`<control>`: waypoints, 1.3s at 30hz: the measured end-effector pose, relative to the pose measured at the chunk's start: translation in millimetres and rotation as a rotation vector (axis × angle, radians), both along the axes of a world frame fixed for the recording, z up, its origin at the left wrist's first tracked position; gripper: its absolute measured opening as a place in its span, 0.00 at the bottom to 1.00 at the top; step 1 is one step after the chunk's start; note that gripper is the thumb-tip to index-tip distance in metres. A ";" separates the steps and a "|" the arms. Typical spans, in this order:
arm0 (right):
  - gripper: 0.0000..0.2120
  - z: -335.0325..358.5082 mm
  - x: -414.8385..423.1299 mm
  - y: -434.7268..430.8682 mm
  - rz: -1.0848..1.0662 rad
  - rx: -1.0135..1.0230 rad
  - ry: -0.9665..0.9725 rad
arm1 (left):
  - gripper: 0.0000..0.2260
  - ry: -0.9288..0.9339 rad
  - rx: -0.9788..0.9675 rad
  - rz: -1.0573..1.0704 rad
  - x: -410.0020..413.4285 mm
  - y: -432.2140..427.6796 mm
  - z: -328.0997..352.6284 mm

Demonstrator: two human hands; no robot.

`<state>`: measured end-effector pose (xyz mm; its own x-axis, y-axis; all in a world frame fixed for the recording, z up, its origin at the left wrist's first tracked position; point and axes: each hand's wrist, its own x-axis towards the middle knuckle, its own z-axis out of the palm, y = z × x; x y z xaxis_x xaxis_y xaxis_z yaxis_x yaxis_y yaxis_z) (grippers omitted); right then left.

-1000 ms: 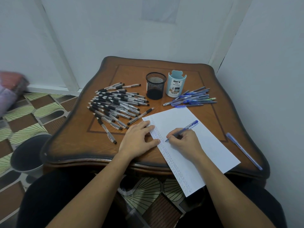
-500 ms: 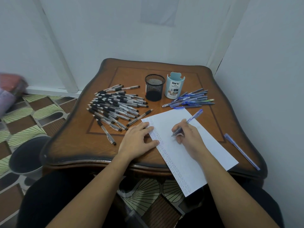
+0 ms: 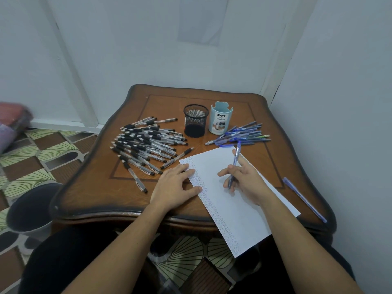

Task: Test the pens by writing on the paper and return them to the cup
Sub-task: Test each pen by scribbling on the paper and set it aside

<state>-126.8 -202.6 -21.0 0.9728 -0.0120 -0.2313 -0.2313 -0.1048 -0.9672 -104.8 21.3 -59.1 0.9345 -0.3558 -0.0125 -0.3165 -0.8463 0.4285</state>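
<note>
The paper (image 3: 250,211) lies slantwise at about 5 o'clock on the tabletop (image 3: 95,187), with its near corner hanging over the front edge and rows of small blue marks down its left margin. The left hand (image 3: 174,187) lies flat on that margin at 6 o'clock, its fingers (image 3: 186,171) straight and spread, holding nothing. The right hand (image 3: 247,180) is over the middle of the sheet. Its fingers (image 3: 224,172) are curled round a blue pen (image 3: 235,160), which stands steeply with its back end towards 12 o'clock. Its tip is low among the fingers, and I cannot tell whether it touches the sheet. At 12 o'clock stand a black mesh cup (image 3: 195,120) and, just beside it, a pale blue cup (image 3: 220,118) marked DIY. A spread of black-grip pens (image 3: 146,145) lies at 10 o'clock and a smaller cluster of blue pens (image 3: 241,134) at 1 o'clock. One lone blue pen (image 3: 303,198) rests near the edge at 4 o'clock. A dark bin (image 3: 31,206) sits on the floor at 8 o'clock.
</note>
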 end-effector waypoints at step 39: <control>0.11 13.8 20.1 -100.9 -0.214 -1.104 -0.179 | 0.30 0.002 -0.020 0.027 -3.4 -2.0 4.4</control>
